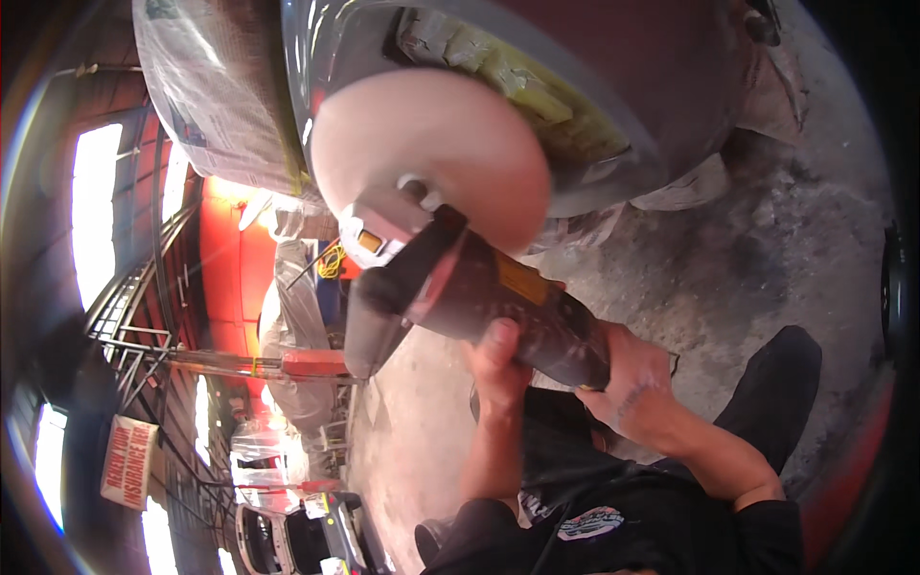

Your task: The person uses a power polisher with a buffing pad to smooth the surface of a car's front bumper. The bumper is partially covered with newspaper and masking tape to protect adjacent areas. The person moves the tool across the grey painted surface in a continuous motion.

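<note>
A black power polisher (508, 287) lies across the middle of the view, its silver head toward the upper left. The wide pale pink pad (431, 144) looks smeared, as if spinning, and overlaps glossy dark grey car bodywork (680, 67). I cannot tell how firmly it touches. My left hand (498, 359) grips the tool's body from below, thumb along its side. At the rear end, my right hand (632, 374) is wrapped round the handle. A side grip (374, 326) sticks out, with neither hand on it. Beside the pad, an opening in the bodywork holds yellowish crumpled masking (537, 96).
Masking sheet (216, 86) covers the car's upper left part. Stained concrete floor (767, 230) lies at right, with crumpled sheeting (685, 182) under the bodywork. Farther left are a covered object (297, 335), a red post (307, 364) and a parked vehicle (297, 532).
</note>
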`<state>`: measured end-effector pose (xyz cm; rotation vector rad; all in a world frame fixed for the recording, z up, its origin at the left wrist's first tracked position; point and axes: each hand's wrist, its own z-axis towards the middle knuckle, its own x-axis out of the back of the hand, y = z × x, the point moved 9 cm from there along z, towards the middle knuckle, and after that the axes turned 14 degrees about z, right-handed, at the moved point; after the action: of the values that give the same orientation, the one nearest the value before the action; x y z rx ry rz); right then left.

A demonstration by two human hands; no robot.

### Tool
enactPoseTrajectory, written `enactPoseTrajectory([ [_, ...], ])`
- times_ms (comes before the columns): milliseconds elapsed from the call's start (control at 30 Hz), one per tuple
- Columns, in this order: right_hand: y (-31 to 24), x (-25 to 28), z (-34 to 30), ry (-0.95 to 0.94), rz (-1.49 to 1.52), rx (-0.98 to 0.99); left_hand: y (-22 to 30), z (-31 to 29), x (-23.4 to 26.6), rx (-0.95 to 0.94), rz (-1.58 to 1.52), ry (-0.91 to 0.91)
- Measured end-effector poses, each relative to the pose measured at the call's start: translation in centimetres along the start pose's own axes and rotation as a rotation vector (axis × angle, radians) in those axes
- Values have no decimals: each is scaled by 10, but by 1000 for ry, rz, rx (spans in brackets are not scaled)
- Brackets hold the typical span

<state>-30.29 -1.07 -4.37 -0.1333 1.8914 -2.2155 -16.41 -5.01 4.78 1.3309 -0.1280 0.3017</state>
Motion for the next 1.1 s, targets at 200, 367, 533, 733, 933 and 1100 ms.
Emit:
enactPoseTrajectory([
  [200,5,6,-11,69,68,6,6,-8,-5,-12,73,52],
  [367,29,-22,22,-30,131,109,-17,-2,32,-30,74,223],
  [533,44,-34,27,-16,150,135,-32,-4,44,-27,200,238],
  [733,50,-27,25,98,253,175,-6,4,13,-205,364,99],
  [933,86,-41,40,-6,203,180,-60,-5,43,-106,359,230],
  [1100,98,-60,39,-67,221,112,-83,-13,65,-16,262,269],
])
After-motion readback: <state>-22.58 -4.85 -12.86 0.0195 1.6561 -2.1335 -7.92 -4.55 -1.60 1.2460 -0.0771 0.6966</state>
